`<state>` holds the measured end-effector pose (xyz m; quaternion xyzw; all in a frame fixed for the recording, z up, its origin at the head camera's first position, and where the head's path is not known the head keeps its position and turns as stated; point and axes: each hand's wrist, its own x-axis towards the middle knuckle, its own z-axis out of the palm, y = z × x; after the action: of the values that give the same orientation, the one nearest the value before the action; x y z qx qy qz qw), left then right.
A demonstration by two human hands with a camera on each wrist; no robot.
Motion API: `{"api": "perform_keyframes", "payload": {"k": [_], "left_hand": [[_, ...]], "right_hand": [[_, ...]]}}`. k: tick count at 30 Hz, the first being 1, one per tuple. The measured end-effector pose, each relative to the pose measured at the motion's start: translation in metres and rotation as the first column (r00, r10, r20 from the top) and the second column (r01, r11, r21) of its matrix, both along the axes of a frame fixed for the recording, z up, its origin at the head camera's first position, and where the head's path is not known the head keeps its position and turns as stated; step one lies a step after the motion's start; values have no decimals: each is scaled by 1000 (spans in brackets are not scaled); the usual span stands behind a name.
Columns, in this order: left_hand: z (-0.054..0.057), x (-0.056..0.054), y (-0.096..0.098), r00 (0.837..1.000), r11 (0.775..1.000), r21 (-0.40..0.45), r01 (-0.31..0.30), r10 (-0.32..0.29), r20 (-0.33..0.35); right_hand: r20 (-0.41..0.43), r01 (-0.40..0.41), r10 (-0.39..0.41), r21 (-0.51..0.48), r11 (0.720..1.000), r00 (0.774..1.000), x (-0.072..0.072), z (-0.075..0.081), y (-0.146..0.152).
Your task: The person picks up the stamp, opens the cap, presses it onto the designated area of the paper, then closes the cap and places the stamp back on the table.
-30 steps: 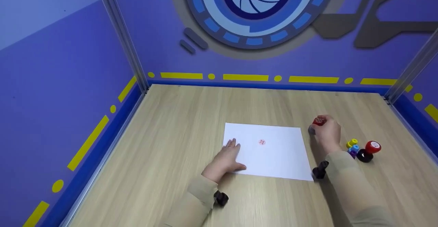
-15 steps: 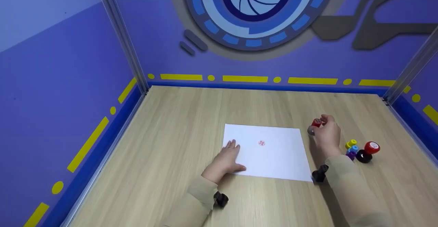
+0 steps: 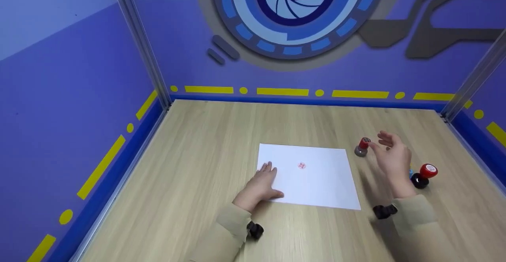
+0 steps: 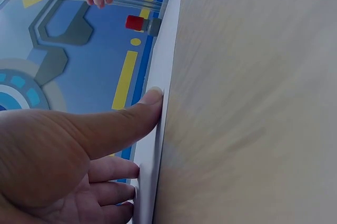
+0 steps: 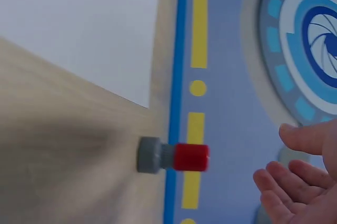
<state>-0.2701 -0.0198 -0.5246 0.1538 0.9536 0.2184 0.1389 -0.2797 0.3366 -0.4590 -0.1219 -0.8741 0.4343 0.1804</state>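
"Spreading beneath both hands, the bench point(image 3: 189, 155) carries a white sheet point(image 3: 320, 191) left of the right hand point(image 3: 395, 159). How are the hands?"

"The left hand point(image 3: 261, 183) lies with fingers spread on the sheet's left side. The right hand hovers, thumb and fingers apart, pinching nothing."

"And the stamps?"

"The black-and-red stamp point(image 3: 422, 178) stands right of the right hand; the red-and-grey stamp point(image 3: 362, 147) stands upright on its left, near but untouched. A blue piece point(image 3: 411, 173) is mostly hidden by the right wrist."

"What's changed?"

"Against half a second ago, the right hand is farther right, off the red-and-grey stamp. I judge that stamp set down, freeing the hand."

"Any writing?"

"No brand is legible. The black-and-red stamp's pale label point(image 3: 431, 168) and the round red print point(image 3: 302, 166), right of the left hand, are too small to read."
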Motion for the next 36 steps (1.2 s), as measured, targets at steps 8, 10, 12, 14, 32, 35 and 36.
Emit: {"api": "perform_keyframes", "payload": {"k": [8, 10, 12, 14, 32, 35, 36], "left_hand": [[2, -1, 0, 1000, 1000, -5, 6, -6, 6], [2, -1, -1, 1000, 1000, -1, 10, -10, 15], [1, -1, -1, 1000, 1000, 2, 14, -14, 20], [1, -2, -1, 1000, 1000, -3, 15, -15, 19], [-1, -2, -1, 1000, 999, -14, 28, -29, -5], [-1, -2, -2, 1000, 999, -16, 30, -30, -4], [-1, -2, -2, 1000, 999, -15, 30, -30, -2]], "right_hand": [[74, 133, -133, 12, 991, 988, 28, 14, 48], [105, 168, -166, -6, 986, 980, 33, 13, 65], [145, 191, -182, -52, 980, 973, 38, 11, 81], [191, 222, -200, -103, 970, 961, 41, 9, 96], [357, 248, -81, -452, 857, 931, 47, -40, 144], [382, 254, -87, -412, 875, 920, 45, -44, 143], [390, 258, -93, -395, 882, 916, 44, -45, 142]]}}
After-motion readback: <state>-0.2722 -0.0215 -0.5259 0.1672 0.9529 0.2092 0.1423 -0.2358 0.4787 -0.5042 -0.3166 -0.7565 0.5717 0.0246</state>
